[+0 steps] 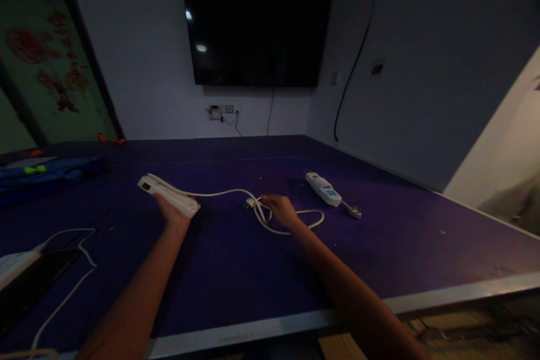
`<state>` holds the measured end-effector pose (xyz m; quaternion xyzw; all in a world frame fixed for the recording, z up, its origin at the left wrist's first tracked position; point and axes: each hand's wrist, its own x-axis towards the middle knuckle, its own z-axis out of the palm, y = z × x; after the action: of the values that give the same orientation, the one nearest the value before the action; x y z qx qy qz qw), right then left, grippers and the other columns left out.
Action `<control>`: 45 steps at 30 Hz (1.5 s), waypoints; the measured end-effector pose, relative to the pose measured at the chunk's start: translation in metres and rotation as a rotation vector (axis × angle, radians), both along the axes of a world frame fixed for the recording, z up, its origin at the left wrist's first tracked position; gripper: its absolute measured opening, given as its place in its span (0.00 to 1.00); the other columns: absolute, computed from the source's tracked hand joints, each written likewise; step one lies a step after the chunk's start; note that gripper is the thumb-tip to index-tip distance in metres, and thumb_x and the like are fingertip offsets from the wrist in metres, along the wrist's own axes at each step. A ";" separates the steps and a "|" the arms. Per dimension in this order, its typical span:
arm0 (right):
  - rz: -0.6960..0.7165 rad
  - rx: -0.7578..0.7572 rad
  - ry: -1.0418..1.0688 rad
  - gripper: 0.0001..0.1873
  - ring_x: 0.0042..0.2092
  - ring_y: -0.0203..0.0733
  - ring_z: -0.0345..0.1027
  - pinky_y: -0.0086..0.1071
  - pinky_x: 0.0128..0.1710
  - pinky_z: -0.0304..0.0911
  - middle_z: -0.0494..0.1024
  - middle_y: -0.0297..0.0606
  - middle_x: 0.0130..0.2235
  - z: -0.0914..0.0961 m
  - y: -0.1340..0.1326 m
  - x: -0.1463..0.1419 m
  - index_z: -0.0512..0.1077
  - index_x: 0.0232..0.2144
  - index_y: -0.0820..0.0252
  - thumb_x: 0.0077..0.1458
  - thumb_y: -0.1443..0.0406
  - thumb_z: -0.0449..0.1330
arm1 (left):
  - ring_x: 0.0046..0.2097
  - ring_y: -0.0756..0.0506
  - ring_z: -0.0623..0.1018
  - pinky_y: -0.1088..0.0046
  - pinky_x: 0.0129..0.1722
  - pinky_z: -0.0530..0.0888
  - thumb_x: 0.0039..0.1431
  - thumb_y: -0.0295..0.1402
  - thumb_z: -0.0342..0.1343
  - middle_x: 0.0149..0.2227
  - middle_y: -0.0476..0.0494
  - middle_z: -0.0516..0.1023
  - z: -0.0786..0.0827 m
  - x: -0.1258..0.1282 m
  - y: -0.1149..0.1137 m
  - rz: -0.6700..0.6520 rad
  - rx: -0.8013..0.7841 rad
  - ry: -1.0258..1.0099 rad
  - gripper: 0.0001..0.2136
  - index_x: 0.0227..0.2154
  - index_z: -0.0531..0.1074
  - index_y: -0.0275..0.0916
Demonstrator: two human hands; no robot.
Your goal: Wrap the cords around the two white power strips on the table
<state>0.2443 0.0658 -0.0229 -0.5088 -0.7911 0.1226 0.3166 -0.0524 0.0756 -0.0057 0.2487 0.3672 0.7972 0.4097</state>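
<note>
A white power strip (162, 191) is lifted a little above the purple table (236, 270), gripped from below by my left hand (171, 212). Its white cable (223, 193) runs right across the table to a plug (250, 203) and a loop. My right hand (280, 209) rests on that cable beside the plug, fingers curled round the cord. A second, smaller white power strip (323, 188) with a short cord and plug lies further right, untouched.
At the left edge lie another white strip with cable (17, 264) and a dark flat object (37, 278). A blue object (50, 171) sits far left. A wall-mounted dark screen (257, 34) and wall sockets (221, 109) are behind the table.
</note>
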 end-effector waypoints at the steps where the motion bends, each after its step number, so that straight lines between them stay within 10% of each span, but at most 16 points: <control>1: -0.068 0.029 -0.120 0.18 0.46 0.43 0.69 0.33 0.46 0.61 0.77 0.43 0.44 0.000 0.001 0.001 0.72 0.47 0.60 0.61 0.62 0.47 | 0.40 0.44 0.75 0.67 0.30 0.73 0.55 0.58 0.24 0.50 0.43 0.68 -0.001 0.001 0.000 -0.060 0.020 -0.029 0.30 0.52 0.59 0.53; 5: -0.226 0.013 -0.447 0.12 0.45 0.47 0.70 0.33 0.43 0.62 0.76 0.47 0.42 -0.002 -0.001 0.006 0.74 0.40 0.60 0.54 0.65 0.57 | 0.36 0.42 0.76 0.63 0.31 0.72 0.54 0.60 0.26 0.44 0.40 0.73 -0.002 0.012 -0.007 -0.303 0.064 -0.165 0.32 0.51 0.63 0.51; 13: -0.351 0.053 -0.394 0.14 0.45 0.44 0.69 0.29 0.43 0.60 0.75 0.48 0.41 -0.009 0.011 0.010 0.74 0.38 0.66 0.59 0.69 0.49 | 0.26 0.45 0.73 0.63 0.25 0.72 0.48 0.64 0.36 0.38 0.35 0.76 0.004 0.019 -0.019 -0.579 0.186 -0.267 0.35 0.44 0.69 0.43; 19: -0.578 0.090 -0.292 0.15 0.43 0.42 0.69 0.30 0.43 0.59 0.75 0.48 0.40 -0.010 0.022 0.035 0.74 0.40 0.67 0.61 0.69 0.47 | 0.26 0.42 0.74 0.60 0.26 0.73 0.48 0.65 0.36 0.29 0.36 0.75 0.001 0.012 -0.014 -0.566 0.151 -0.374 0.37 0.36 0.72 0.35; 33: -0.597 -0.023 -0.311 0.12 0.41 0.45 0.72 0.29 0.36 0.61 0.77 0.49 0.37 -0.016 0.026 0.041 0.76 0.35 0.66 0.57 0.69 0.52 | 0.27 0.42 0.75 0.60 0.27 0.73 0.52 0.62 0.27 0.29 0.39 0.76 0.000 0.009 -0.014 -0.390 0.126 -0.350 0.36 0.41 0.71 0.42; 45: -0.304 0.179 -0.066 0.26 0.38 0.41 0.72 0.28 0.36 0.60 0.78 0.44 0.35 0.016 -0.016 -0.006 0.74 0.36 0.62 0.65 0.56 0.39 | 0.26 0.41 0.77 0.62 0.23 0.75 0.51 0.63 0.33 0.28 0.38 0.77 0.006 0.021 -0.018 -0.423 0.072 -0.288 0.35 0.39 0.71 0.37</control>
<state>0.2378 0.0502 -0.0072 -0.5958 -0.7229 -0.0145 0.3496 -0.0312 0.0572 0.0002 0.2180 0.2164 0.7335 0.6063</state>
